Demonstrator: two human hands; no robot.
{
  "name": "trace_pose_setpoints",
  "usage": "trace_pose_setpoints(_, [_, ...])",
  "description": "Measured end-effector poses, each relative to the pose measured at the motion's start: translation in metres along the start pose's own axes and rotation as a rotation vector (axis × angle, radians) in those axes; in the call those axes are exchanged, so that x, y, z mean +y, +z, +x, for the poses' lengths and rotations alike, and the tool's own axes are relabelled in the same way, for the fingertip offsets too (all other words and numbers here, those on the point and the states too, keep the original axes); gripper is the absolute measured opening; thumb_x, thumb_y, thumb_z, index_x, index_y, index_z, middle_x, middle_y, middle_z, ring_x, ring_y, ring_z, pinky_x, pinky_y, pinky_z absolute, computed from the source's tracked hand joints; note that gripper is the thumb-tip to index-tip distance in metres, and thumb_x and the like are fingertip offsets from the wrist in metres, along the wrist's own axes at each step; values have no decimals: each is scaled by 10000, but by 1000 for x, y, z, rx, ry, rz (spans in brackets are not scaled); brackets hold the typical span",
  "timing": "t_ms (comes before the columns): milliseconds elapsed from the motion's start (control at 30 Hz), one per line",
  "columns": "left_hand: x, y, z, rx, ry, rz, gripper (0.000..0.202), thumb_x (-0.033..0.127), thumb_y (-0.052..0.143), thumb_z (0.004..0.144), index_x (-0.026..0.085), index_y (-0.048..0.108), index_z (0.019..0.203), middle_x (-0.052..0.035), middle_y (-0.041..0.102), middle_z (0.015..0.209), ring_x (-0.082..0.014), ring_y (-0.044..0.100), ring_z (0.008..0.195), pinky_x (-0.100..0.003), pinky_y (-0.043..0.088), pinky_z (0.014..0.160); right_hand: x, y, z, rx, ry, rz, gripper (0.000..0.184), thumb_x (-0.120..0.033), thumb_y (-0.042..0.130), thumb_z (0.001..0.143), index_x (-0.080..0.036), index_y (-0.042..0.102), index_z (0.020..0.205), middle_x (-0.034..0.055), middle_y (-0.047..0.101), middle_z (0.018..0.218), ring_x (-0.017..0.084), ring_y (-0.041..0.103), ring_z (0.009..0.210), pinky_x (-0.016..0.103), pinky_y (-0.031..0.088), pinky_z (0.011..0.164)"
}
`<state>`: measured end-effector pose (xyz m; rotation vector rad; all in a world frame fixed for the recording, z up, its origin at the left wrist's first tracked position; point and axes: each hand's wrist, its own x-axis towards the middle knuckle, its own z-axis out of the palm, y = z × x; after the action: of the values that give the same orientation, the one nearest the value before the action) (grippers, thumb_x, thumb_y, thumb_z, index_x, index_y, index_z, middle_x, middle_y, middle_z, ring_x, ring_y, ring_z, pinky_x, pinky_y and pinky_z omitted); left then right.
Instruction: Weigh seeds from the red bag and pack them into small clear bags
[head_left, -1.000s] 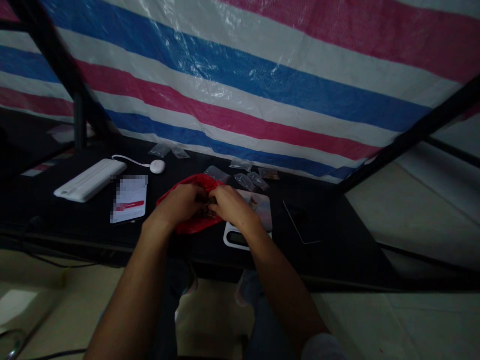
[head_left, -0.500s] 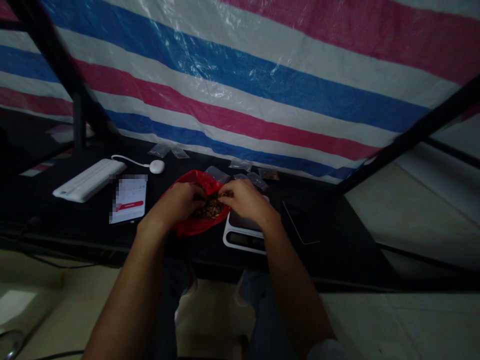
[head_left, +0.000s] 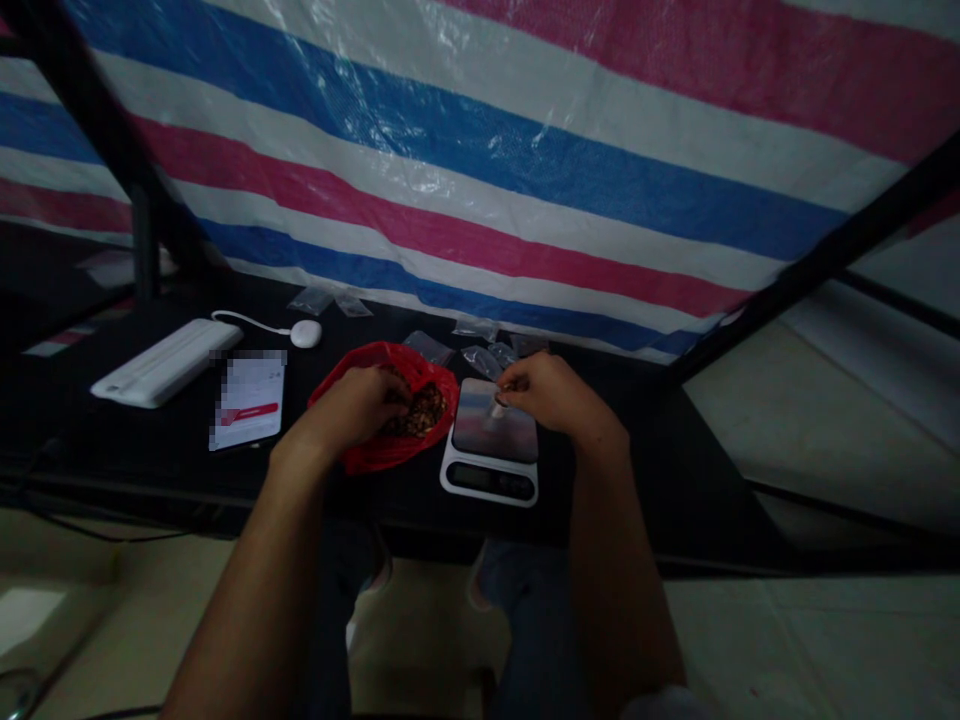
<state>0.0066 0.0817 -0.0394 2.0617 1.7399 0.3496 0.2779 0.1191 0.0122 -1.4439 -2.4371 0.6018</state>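
Observation:
A red plastic bag (head_left: 375,450) lies open on the dark table (head_left: 637,470), with brown bits (head_left: 424,408) showing inside. My left hand (head_left: 360,400) rests in the bag's mouth with fingers curled on its edge. Beside the bag stands a small white digital scale (head_left: 491,455). My right hand (head_left: 544,392) hovers over the scale's platform, fingers pinched on a small pale thing (head_left: 496,408) that I cannot make out.
Several small clear bags (head_left: 480,358) lie behind the scale, two more (head_left: 330,300) farther left. A white power bank (head_left: 161,362) with cable and puck (head_left: 305,334), and a white card (head_left: 247,402), sit at left. A striped tarp (head_left: 525,170) hangs behind the table.
My right hand has left the red bag and moved right over the scale, uncovering its platform. My left hand has stayed at the bag.

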Motion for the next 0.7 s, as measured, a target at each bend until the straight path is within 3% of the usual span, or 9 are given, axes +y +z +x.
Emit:
trace_pose_setpoints(200, [1,0,-3,-4,9,-19,242,215,641,870,246,830,1017,-51,821,1069,-254,756,979,-305,551,899,5,3,1,-39,-11,35,203,-12,691,825,-153,826,880,62,803,831,169,724,768,258,480,684])
trace_pose_setpoints(367, [6,-2,-7,-21,58,-118,240,269,640,875,257,824,1027,-18,818,1099,-237,750,991,-310,537,978,2,1,1,-12,65,69,187,-44,733,826,-153,828,945,93,813,888,199,747,817,273,522,712])
trace_pose_setpoints(500, [16,-2,-6,-38,131,-279,240,289,632,870,232,807,1024,-18,821,1055,-221,754,942,-296,568,879,0,0,0,9,63,104,203,-8,714,827,-152,817,927,98,818,910,205,762,854,270,541,742])
trace_pose_setpoints(700, [51,8,6,139,271,-366,211,259,641,914,191,796,1040,-45,813,1034,-209,747,919,-293,557,853,8,-2,2,46,5,223,242,3,621,877,-139,794,970,92,817,939,179,762,845,256,554,766])
